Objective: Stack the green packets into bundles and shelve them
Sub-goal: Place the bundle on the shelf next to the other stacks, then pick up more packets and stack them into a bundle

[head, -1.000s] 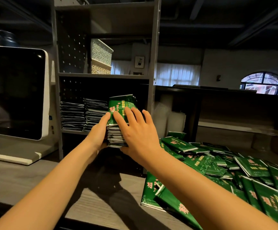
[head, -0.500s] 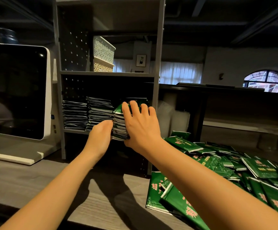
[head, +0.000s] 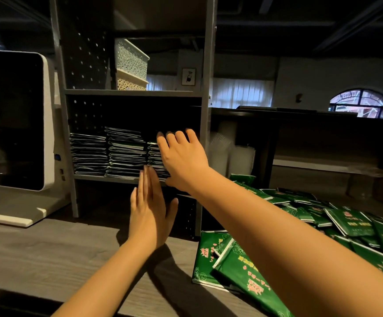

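Hands meet at the middle tier of a grey metal shelf unit [head: 205, 65]. The right hand [head: 182, 160] reaches in from the right on an outstretched arm, its palm against the front of the rightmost bundle of packets [head: 154, 156]. Its fingers [head: 174, 137] lie slightly spread and barely bent over the bundle's top, and the thumb sits low by the bundle's bottom edge. The left hand [head: 149, 211] is nearer and lower, held upright with its back to the camera. Its four fingers [head: 146, 181] are straight and pressed together, the thumb splayed out to the right. The tips touch the lower front of that bundle at the shelf board [head: 99, 177].

That bundle stands on the board just beside the middle bundle [head: 126, 152], and the left bundle [head: 88, 154] stands beyond that; all three show as stacked edges. On the tier above, a pale lattice basket [head: 131, 58] sits on a cream basket [head: 131, 83]; what they hold cannot be seen. To the right, loose green packets [head: 350, 221] lie heaped on the wooden counter [head: 48, 248], near the right forearm. A dark screen [head: 10, 120] stands left of the unit.
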Motion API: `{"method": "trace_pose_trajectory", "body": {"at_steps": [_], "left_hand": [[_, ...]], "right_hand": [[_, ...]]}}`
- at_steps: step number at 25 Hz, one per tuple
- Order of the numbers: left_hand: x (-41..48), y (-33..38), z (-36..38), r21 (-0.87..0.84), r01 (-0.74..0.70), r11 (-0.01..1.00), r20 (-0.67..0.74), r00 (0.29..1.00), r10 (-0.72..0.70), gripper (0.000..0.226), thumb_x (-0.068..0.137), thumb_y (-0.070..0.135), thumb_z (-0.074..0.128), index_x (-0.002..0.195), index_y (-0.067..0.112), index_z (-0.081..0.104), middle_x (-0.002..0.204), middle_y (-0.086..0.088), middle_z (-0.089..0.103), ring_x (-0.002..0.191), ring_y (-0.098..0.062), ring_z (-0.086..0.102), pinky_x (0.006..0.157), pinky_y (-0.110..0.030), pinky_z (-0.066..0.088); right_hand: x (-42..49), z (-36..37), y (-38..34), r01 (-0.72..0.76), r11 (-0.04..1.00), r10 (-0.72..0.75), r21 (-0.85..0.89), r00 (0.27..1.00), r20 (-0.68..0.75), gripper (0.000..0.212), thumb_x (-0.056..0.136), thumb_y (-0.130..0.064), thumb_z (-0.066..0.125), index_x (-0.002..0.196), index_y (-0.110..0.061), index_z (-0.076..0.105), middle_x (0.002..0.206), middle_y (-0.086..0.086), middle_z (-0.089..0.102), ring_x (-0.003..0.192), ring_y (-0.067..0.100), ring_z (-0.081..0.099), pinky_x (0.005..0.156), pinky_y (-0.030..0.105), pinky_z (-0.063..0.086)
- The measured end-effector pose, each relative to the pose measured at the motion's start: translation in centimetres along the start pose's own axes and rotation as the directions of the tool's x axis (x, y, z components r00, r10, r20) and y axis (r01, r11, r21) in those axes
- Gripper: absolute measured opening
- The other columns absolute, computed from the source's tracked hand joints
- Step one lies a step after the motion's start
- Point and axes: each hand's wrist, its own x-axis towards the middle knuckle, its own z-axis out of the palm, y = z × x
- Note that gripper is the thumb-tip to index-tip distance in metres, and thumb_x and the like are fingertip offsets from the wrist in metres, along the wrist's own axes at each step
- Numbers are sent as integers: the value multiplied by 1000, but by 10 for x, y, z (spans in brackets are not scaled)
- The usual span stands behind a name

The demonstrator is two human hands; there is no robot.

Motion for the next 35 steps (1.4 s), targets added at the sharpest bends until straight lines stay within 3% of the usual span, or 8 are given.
{"method": "trace_pose_trajectory", "body": {"at_steps": [3,8,10,13,19,23,29,35], "left_hand": [[4,0,5,75,24,997,-11,1000,-23,86,81,69,-9,141,11,-25,150,-6,-24,141,-18,-22,113,-38,-5],[1,12,-13,-42,29,999,-5,1000,-29,74,94,56,22,142,20,-22,148,9,-28,141,-8,-20,116,-32,-9],[-1,21,-27,-70,-49,996,-23,999,47,68,98,40,28,146,17,-14,149,10,-22,140,-5,-16,114,-29,-10],[-7,37,-42,-84,-167,982,33,985,171,60,99,39,25,151,16,5,158,4,4,142,-3,-3,113,-25,-4],[-31,87,-56,-177,-337,925,259,890,375,80,77,62,6,142,26,36,143,9,40,135,-6,28,107,-18,13],[-39,125,-41,-264,-360,895,317,844,433,62,86,58,27,135,24,45,133,8,50,125,-9,42,104,-22,29],[-25,179,11,-252,-390,885,339,821,459,47,97,40,40,140,24,36,142,9,38,131,-8,33,108,-26,27],[17,208,71,41,-383,923,371,863,342,60,93,47,43,145,23,25,155,-1,20,142,-19,15,114,-38,15]], "right_hand": [[1,2,4,43,999,-43,4,999,10,95,82,-43,64,149,-5,7,147,11,28,134,30,30,113,42,16],[-23,4,16,87,996,-84,33,993,-86,70,95,-30,45,150,-6,9,155,10,19,145,27,13,117,42,6],[-39,-1,26,154,986,-145,70,982,-122,60,92,-24,49,146,-9,28,152,10,30,142,27,23,114,41,20],[-70,-6,43,196,971,-170,134,968,-187,41,78,-20,63,118,-12,62,122,9,60,114,30,56,87,42,47],[-144,-10,88,109,981,-123,159,989,84,34,95,-24,42,127,-19,51,121,3,55,111,26,50,86,38,41],[-189,-2,121,-27,977,-26,212,969,244,36,96,-31,43,132,-28,45,126,-4,55,117,21,49,91,36,42],[-235,33,175,-189,957,96,219,921,377,38,96,-35,44,134,-29,45,132,-5,55,119,20,52,89,37,47],[-255,78,211,-311,907,159,283,877,453,33,94,-35,48,126,-28,50,126,-5,60,113,21,56,88,38,50]]}}
